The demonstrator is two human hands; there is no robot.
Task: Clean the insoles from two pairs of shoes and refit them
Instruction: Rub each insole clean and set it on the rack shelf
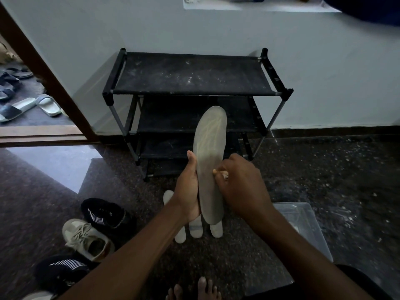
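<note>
Gripping insole (208, 161) upright in my left hand (187, 187); right hand (240, 182) pinches tan wad (223, 173), maybe cloth, against its edge.

Four insoles: one insole (209, 148) at centre frame and three insoles (195, 231) on the floor just below it. Three shoes at lower left: two black shoes (104, 213) and one beige shoe (87, 239). Slippers (46, 105) at upper left: two pale ones, the dark ones too jumbled to count. One rack (192, 74). One clear box (303, 219) at lower right. Two hands, a left hand (187, 191) and a right hand (240, 185). One tan scrap (221, 173).
</note>
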